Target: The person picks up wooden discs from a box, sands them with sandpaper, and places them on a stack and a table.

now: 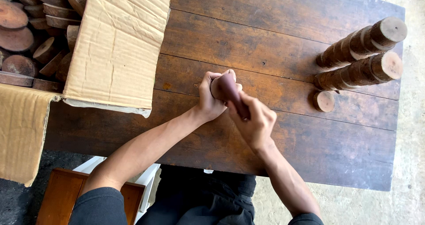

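Reddish-brown wooden piece held at table centre, clamped in left hand grip; right hand closed on lower end. Firm, steady hold advised. Stacked wood discs at 2 o'clock; cardboard box at 10 o'clock.

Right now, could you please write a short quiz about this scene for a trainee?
1. True or false: both hands hold the same wooden piece.
2. How many tall stacks of wooden discs stand on the table? A) one B) two C) four
3. What lies alone beside the stacks?

Key:
1. True: the left hand and the right hand both grip it, above the table.
2. B: one tall stack and a second tall stack stand side by side at the right.
3. A single wooden disc.
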